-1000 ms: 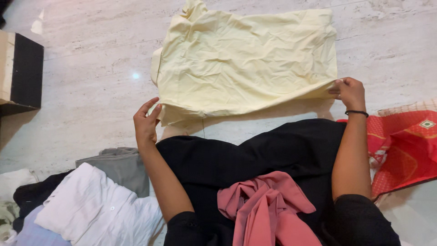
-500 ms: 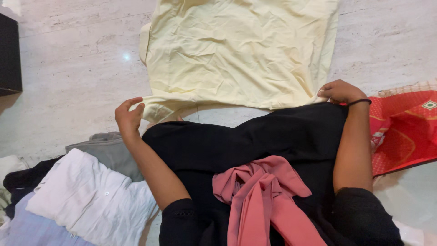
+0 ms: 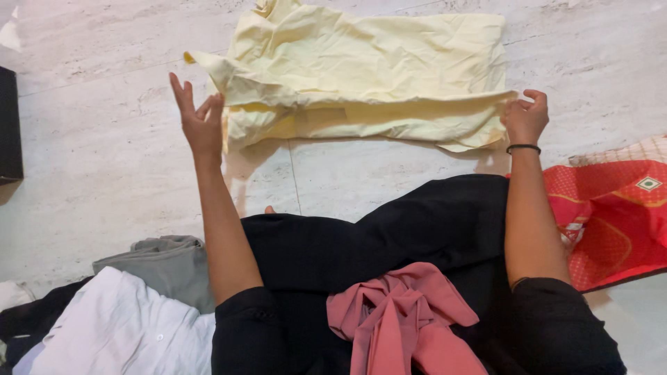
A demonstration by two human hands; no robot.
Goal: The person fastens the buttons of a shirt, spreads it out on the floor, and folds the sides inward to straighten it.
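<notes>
A pale yellow cloth (image 3: 375, 62) lies wrinkled on the marble floor in front of me, its near edge doubled over away from me. My left hand (image 3: 200, 123) is at the cloth's left end, thumb and forefinger pinching the raised fold, the other fingers spread upward. My right hand (image 3: 526, 117), with a black band on the wrist, grips the fold's right corner. The left side of the fold is lifted off the floor and casts a shadow.
My lap is covered by black fabric (image 3: 389, 229) with a knotted pink cloth (image 3: 403, 319) on it. White (image 3: 118, 333) and grey (image 3: 163, 267) garments are piled at the lower left. A red patterned cloth (image 3: 618, 222) lies to the right, a dark box (image 3: 8, 125) at the far left.
Both hands have moved away from me, carrying the yellow cloth's near edge up and over the cloth. The cloth now shows as a narrower folded band.
</notes>
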